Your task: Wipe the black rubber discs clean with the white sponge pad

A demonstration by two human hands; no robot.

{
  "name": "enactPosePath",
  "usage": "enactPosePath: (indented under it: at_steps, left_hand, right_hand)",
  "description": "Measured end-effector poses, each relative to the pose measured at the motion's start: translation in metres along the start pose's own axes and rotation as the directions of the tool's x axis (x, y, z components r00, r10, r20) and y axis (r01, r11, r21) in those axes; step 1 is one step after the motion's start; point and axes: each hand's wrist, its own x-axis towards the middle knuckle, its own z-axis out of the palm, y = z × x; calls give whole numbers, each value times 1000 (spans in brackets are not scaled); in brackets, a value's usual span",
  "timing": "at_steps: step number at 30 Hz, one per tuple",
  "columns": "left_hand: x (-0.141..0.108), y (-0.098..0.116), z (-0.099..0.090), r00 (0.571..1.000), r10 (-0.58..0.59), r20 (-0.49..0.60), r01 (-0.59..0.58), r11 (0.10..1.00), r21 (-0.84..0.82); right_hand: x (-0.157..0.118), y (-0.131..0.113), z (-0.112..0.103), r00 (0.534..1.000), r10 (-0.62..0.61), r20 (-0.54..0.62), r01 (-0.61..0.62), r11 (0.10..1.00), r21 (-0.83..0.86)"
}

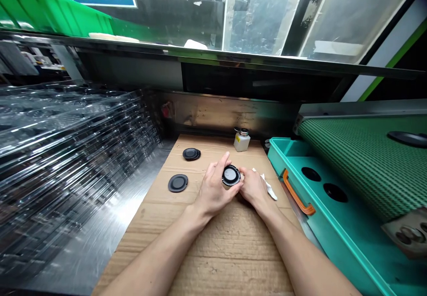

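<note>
My left hand (213,189) is closed around a round black plastic part (231,175) with a grey centre, tilted up to face me. Beside it, the curled fingers of my right hand (254,187) meet the part's right edge. A white cloth (269,188) sticks out behind my right hand, and a pale bit shows at its fingertips; most of what it grips is hidden. To the left on the cardboard (213,251) lie one flat black disc (178,183) and, farther back, a small overlapping group of black discs (191,154).
A small white pump bottle (242,140) stands at the cardboard's back edge. Clear plastic trays (80,153) are stacked at left. At right are a teal bin (320,225) with an orange handle (296,196) and black discs inside, and a green conveyor belt (363,153) carrying a black part.
</note>
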Motion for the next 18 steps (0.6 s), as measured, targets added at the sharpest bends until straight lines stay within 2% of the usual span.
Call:
enactPosePath:
  at_steps: [2, 5, 8, 11, 13, 18]
  left_hand:
    - [2, -3, -4, 998, -24, 56, 18, 995, 95]
    - [4, -13, -12, 970, -206, 130, 166, 949, 267]
    - [2, -26, -16, 948, -306, 91, 240, 871, 428]
    - [-2, -35, -15, 953, -300, 48, 231, 818, 527]
    - [-4, -38, -14, 953, -297, 56, 214, 793, 570]
    - [-5, -32, -19, 911, -340, 234, 113, 752, 650]
  right_hand:
    - [0, 0, 2, 1000, 8, -10, -8, 1000, 12]
    - [1, 0, 5, 999, 18, -44, -17, 1000, 24]
    - [1, 0, 6, 998, 15, -56, -13, 999, 29]
    - [1, 0, 7, 998, 20, -59, -18, 999, 27]
    - [2, 1, 7, 998, 21, -56, -19, 999, 27]
    - [2, 2, 10, 998, 2, -70, 1, 999, 40]
